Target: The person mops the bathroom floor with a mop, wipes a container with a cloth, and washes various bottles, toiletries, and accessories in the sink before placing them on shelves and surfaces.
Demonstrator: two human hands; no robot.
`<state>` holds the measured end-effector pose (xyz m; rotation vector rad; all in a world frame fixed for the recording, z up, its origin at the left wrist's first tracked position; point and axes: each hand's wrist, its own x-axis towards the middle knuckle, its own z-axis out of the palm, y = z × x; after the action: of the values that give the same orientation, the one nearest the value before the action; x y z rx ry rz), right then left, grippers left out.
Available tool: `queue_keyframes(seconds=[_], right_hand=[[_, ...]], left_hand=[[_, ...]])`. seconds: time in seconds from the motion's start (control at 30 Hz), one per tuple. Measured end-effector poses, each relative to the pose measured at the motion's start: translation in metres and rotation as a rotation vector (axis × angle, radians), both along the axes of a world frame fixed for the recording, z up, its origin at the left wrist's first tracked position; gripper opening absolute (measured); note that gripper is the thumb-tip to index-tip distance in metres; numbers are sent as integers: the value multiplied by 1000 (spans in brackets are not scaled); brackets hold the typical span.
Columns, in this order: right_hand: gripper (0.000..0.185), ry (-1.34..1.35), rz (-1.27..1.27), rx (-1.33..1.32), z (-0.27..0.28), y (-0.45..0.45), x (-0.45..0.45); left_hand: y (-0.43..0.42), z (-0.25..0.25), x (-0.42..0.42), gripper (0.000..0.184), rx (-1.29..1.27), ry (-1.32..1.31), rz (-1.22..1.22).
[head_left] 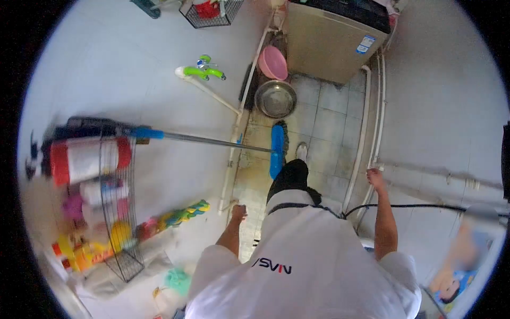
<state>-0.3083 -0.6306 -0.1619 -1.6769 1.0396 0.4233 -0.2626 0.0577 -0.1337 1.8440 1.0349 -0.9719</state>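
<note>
My left hand point(240, 213) hangs at my side near the white wall pipe, fingers curled in, with nothing seen in them. On the other side, my right hand point(375, 178) is held out beside the right-hand pipes, its fingers also loosely closed and no object showing. Ahead of my feet a broom with a blue head point(277, 151) and dark bristles stands on the tiled floor point(326, 119). Its grey pole slants left to a blue grip by the wire rack. Neither hand touches it. One light shoe point(302, 151) shows just right of the broom head.
A metal basin point(275, 99) and a pink basin point(273, 63) sit along the left wall, before a washing machine point(332, 42). A green tap point(204, 70) juts from that wall. The wire rack point(119, 212) holds bottles and packages. White pipes point(359, 138) run along the right wall.
</note>
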Motion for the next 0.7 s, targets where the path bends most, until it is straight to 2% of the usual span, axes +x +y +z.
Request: queue_keyframes(seconds=[0.03, 0.1, 0.13, 0.2, 0.23, 0.27, 0.33, 0.37, 0.4, 0.43, 0.5, 0.57, 0.63, 0.7], right_hand=[[42, 2, -111, 139, 4, -4, -2], [33, 75, 58, 32, 67, 10, 11], [33, 112, 51, 21, 76, 7, 22], [29, -52, -292, 406, 96, 0, 20], [28, 55, -152, 283, 84, -10, 22], [28, 76, -178, 275, 76, -16, 21], [29, 311, 93, -56, 68, -28, 26], [29, 334, 81, -56, 78, -25, 29], [28, 252, -70, 37, 93, -15, 39], [28, 165, -219, 123, 105, -8, 47], [27, 227, -160, 104, 102, -11, 55], [27, 290, -112, 89, 91, -13, 44], [24, 375, 162, -54, 69, -30, 38], [22, 209, 920, -321, -9, -66, 1]], left_hand=[[-17, 1, 14, 24, -5, 27, 9], [-48, 2, 32, 25, -118, 2, 28], [-63, -7, 47, 25, -129, 38, 24], [-79, -26, 46, 22, -120, 141, 21], [-89, -32, 51, 21, -63, 177, -46], [-92, -32, 51, 21, -68, 202, -69], [-103, -16, 77, 20, -144, 278, 135], [-108, 1, 94, 17, -224, 269, 103], [-113, -9, 98, 16, -88, 266, 76], [-99, -37, 90, 17, -183, 270, 143], [-93, -57, 98, 17, -278, 270, 203], [-106, -38, 108, 20, -73, 184, 114], [-109, -20, 117, 20, -92, 175, 152], [-110, -11, 114, 21, -106, 160, 204]])
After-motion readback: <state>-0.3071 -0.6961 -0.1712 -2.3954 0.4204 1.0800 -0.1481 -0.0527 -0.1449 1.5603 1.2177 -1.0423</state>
